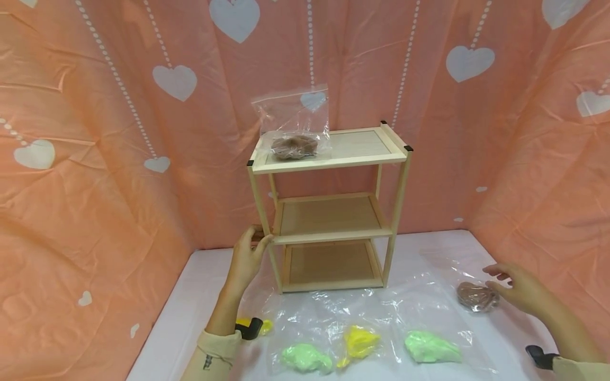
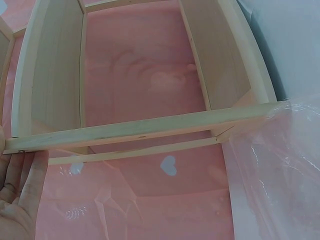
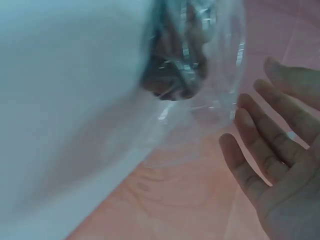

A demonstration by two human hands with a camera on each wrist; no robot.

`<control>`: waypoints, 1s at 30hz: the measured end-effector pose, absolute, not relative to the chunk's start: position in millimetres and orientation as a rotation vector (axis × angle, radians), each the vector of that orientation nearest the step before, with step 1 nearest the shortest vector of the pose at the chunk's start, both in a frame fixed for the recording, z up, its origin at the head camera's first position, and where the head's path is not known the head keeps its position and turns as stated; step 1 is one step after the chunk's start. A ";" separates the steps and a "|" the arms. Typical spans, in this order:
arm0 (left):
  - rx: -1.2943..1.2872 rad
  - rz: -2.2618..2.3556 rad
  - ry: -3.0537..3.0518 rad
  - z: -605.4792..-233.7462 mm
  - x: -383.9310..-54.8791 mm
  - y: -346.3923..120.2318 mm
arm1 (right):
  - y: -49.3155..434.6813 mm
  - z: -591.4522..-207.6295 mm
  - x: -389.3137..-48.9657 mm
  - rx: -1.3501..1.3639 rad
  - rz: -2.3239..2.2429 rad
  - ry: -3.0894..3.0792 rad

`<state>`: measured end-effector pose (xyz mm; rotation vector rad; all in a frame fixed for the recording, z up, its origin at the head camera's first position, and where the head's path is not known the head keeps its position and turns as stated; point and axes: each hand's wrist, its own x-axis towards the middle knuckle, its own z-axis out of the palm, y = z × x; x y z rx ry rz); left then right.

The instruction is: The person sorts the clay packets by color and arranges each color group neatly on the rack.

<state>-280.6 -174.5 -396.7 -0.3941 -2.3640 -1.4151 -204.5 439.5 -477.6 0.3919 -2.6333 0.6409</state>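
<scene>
A small three-tier wooden shelf (image 1: 333,237) stands on the white table. My left hand (image 1: 250,253) holds its left front post at the middle tier, thumb in front. In the left wrist view, the fingers (image 2: 22,175) reach behind the post (image 2: 150,127). On the top tier sits a clear zip bag with a brown bundle (image 1: 294,147) inside. At the right, my right hand (image 1: 521,288) hovers beside another bagged brown bundle (image 1: 476,296), fingers spread and holding nothing. The right wrist view shows the fingers (image 3: 265,145) apart from that bag (image 3: 175,70).
In front of the shelf lie clear bags with a light green bundle (image 1: 306,357), a yellow one (image 1: 359,343) and another green one (image 1: 431,347). More yellow (image 1: 266,326) shows behind my left wrist. Orange cloth with white hearts (image 1: 175,82) walls the table on three sides.
</scene>
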 end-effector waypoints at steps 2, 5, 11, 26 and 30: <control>-0.397 -1.411 -2.365 -396.8 -280.8 -174.4 | 442.9 -480.7 -204.5 0.371 0.662 -2.649; -0.399 -1.402 -2.363 -397.4 -281.4 -174.1 | 446.8 -484.4 -203.4 0.312 0.683 -2.701; -0.394 -1.390 -2.373 -397.7 -280.6 -174.0 | 449.8 -489.8 -200.5 0.225 0.709 -2.804; -0.401 -1.411 -2.369 -398.0 -280.3 -174.4 | 451.4 -491.2 -196.6 0.207 0.802 -2.983; -0.407 -1.407 -2.361 -397.3 -279.9 -173.9 | 451.2 -493.1 -194.9 0.229 0.820 -2.981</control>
